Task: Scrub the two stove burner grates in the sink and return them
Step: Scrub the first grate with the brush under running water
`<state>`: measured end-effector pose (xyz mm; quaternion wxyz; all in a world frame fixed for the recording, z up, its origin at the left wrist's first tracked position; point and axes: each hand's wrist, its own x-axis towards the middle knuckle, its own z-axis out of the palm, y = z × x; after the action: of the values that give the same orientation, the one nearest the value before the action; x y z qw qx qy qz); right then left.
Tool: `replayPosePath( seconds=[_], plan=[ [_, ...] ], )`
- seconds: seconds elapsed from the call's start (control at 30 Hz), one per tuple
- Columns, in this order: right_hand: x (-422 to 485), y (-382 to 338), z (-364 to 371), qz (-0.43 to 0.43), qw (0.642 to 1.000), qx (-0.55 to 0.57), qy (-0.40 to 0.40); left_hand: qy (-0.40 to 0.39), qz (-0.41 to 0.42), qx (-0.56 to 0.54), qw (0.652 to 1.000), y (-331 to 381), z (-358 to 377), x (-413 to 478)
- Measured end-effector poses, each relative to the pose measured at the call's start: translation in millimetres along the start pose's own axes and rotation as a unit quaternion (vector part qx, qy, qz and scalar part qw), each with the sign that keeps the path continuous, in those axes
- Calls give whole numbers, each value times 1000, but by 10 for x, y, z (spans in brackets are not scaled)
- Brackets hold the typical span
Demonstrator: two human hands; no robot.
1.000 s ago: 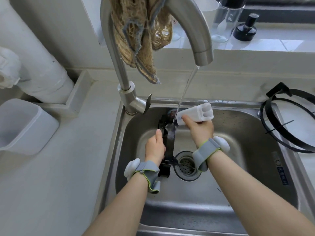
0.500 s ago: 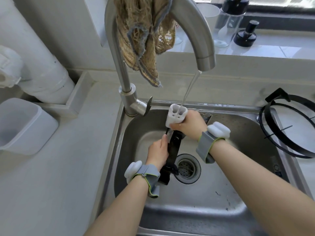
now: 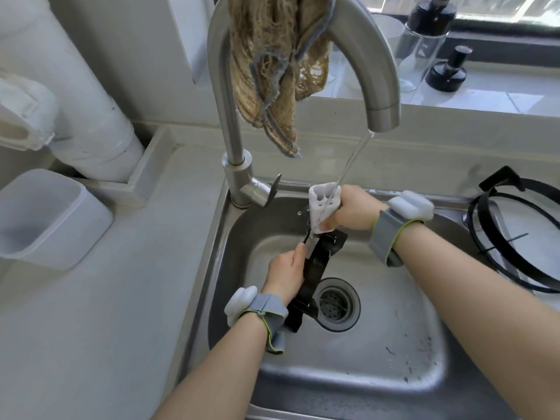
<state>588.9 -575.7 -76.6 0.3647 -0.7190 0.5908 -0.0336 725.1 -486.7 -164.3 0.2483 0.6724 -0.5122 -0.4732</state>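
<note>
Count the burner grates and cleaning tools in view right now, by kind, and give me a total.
Burner grates: 2, the sink grate and the counter grate
White scrubbers: 1, the scrubber under the running water
Cloths: 1, the cloth draped over the faucet
Total: 4

The left hand [image 3: 285,274] is low, fingers curled round the black grate [image 3: 318,268]. The right hand [image 3: 353,210] is higher and farther out, gripping a white brush [image 3: 318,213]. The 2 wrists wear grey bands [image 3: 388,241].
</note>
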Motion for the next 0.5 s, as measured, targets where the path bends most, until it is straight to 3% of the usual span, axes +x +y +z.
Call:
replayPosePath(
  seconds=[0.2,0.33,0.5],
  plan=[
    [-30,241,69,50,985,152,71,14,-25,-25,999,-36,-41,44],
    [-135,367,169,50,949,305,58,14,-24,-43,999,-51,-31,46],
    [-92,444,200,87,927,337,136,21,-26,-46,998,-6,35,53]
  ],
)
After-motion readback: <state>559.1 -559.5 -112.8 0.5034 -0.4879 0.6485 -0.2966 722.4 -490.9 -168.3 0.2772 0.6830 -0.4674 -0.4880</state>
